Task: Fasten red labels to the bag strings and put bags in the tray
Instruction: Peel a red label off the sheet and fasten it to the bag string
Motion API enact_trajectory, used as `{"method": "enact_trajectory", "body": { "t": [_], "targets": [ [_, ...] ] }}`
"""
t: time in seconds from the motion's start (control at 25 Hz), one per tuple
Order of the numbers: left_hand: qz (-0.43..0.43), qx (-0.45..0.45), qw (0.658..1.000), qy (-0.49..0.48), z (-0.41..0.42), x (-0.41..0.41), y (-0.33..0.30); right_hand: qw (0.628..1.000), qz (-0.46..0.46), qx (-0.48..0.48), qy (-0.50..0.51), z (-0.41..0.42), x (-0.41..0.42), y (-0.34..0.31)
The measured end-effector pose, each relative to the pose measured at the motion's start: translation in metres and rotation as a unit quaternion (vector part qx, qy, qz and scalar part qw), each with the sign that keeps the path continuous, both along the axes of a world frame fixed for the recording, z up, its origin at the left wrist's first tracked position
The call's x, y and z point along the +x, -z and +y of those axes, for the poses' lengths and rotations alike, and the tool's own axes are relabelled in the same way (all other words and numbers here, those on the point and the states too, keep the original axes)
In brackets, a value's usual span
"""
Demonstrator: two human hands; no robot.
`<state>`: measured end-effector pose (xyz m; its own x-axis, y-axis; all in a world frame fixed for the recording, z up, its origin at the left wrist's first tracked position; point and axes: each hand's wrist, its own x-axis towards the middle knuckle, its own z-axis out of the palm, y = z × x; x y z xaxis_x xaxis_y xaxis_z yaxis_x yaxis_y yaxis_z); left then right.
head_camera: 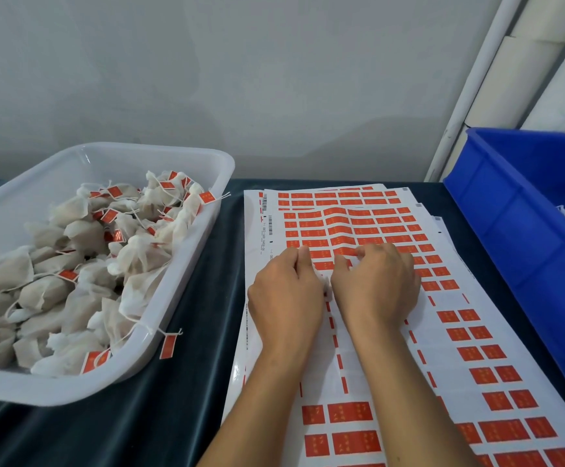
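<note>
Sheets of red labels (368,227) lie stacked on the dark table in front of me. Both hands rest on the top sheet, side by side. My left hand (286,294) has its fingers curled down onto the labels. My right hand (377,284) also curls its fingers, with the fingertips at a red label; a bit of white bag material shows between the two hands. At the left stands a clear plastic tray (173,291) filled with several white bags (82,264), whose strings carry red labels. One labelled string (169,343) hangs over the tray's rim.
A blue plastic crate (527,224) stands at the right, close to the label sheets. White pipes (469,89) lean against the grey wall behind it. A strip of dark table cloth (206,332) shows between the tray and the sheets.
</note>
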<state>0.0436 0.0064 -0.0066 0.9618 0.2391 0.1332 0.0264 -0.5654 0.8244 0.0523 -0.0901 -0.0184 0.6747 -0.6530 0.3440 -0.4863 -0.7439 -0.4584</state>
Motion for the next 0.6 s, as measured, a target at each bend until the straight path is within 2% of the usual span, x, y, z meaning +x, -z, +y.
{"method": "enact_trajectory", "body": {
  "t": [0.24,0.6],
  "targets": [
    [0.002,-0.002,1.000,0.001,0.0006,-0.0005,-0.0003,0.999,0.022,-0.029,0.002,0.0049,-0.0103,0.0009],
    [-0.006,0.008,1.000,0.000,-0.0006,-0.0007,0.0005,0.995,-0.056,0.083,0.014,0.0037,-0.0118,0.0030]
  ]
}}
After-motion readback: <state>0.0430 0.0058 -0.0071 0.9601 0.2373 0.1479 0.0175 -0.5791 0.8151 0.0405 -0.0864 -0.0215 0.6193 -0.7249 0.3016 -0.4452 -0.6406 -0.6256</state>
